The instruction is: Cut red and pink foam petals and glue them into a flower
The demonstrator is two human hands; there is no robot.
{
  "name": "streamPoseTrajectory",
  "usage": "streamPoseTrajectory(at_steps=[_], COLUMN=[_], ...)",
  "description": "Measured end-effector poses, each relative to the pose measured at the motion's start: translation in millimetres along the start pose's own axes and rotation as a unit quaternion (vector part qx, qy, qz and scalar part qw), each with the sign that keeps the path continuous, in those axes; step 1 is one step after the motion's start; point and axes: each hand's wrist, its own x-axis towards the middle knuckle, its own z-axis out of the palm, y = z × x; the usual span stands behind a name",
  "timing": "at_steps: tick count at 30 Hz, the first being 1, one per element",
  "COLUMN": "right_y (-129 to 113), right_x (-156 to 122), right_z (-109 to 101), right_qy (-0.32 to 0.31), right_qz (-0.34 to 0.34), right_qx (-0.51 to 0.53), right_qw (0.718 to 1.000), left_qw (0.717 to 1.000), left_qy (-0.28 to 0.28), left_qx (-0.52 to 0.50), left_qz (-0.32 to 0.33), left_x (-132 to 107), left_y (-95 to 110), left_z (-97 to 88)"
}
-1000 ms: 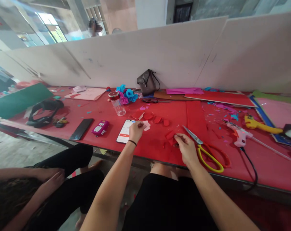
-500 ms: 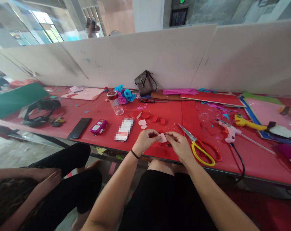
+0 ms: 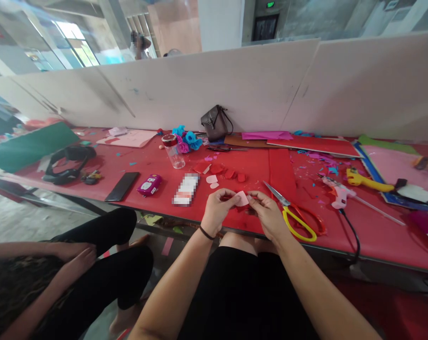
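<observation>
Left hand (image 3: 216,211) drawn across from the pink scraps (image 3: 211,180) to meet the right hand (image 3: 269,215)

A second ago the left hand was held over the scraps near the phone (image 3: 186,190), and a red piece was gripped by the right. Now a small pink piece (image 3: 241,199) is held between the two hands, over the near edge of the red table (image 3: 150,158). Its left side is pinched by the left thumb and fingers; its right side is taken by the right fingertips. Whether the red piece is kept under those fingers cannot be told.

Cut red pieces (image 3: 230,174) are spread beyond the hands, and the scissors (image 3: 287,204) are laid just beside the right hand, not held.

The step in hand is judged to be the handling of the pink piece by its edges, perhaps so that it can be shaped or lined up. For the next move, a light pinch on both sides seems to be called for, so that the thin piece is not creased or dropped.
</observation>
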Motion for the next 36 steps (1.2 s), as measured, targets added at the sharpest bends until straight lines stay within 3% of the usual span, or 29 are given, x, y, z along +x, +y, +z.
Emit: streamPoseTrajectory(at_steps=[4,11,18,20,26,31,36], right_y=[-3.3,-7.9,-3.4,-1.9,4.0,8.0,7.9], right_x=[-3.3,-6.6,-7.8,-7.6,-7.9,-7.8,-9.0], right_z=[1.3,8.1,9.0,8.9,10.6,8.7,4.9], right_qy=[0.008,0.038,0.062,0.073,0.099,0.099,0.081], right_qz=[-0.006,-0.004,-0.022,-0.024,-0.036,-0.049,-0.078], right_qx=[-0.008,0.041,0.016,0.013,0.049,0.012,-0.073], right_qw=[1.000,0.998,0.998,0.997,0.993,0.994,0.991], left_qw=[0.998,0.997,0.994,0.994,0.985,0.988,0.994], left_qy=[0.018,0.038,0.066,0.071,0.029,0.057,0.072], left_qx=[0.045,0.011,0.016,-0.032,-0.159,-0.140,-0.081], left_qz=[0.035,0.064,0.088,0.072,-0.064,-0.031,-0.016], left_x=[0.9,-1.7,1.5,1.3,-14.1,-19.7,-15.1], left_y=[-0.7,-0.9,-2.9,-2.1,-7.0,-12.9,-6.3], left_z=[2.8,8.0,10.1,9.9,11.5,11.9,4.1])
